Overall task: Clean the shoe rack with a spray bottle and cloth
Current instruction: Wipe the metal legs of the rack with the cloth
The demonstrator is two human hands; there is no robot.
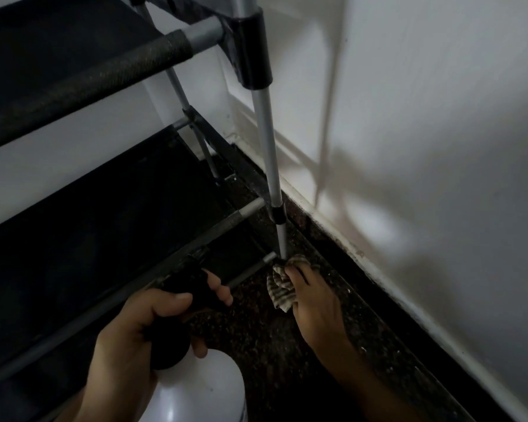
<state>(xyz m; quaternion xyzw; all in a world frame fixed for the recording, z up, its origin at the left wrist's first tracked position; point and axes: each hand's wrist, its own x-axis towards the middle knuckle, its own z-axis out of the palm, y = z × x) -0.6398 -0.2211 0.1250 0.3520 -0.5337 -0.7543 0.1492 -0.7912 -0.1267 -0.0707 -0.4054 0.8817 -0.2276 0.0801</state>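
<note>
The shoe rack (265,129) has silver poles, black joints and dark fabric shelves; it fills the left and centre of the head view. My left hand (141,333) grips the black trigger head of a white spray bottle (201,388) low in the frame, nozzle pointing toward the rack. My right hand (311,300) holds a striped cloth (279,287) wrapped against the foot of the front right pole, near the floor.
A white wall (424,117) with a white skirting board runs along the right, close to the rack's pole. The floor (272,345) is dark speckled stone. Lower shelves (89,226) lie in deep shadow at the left.
</note>
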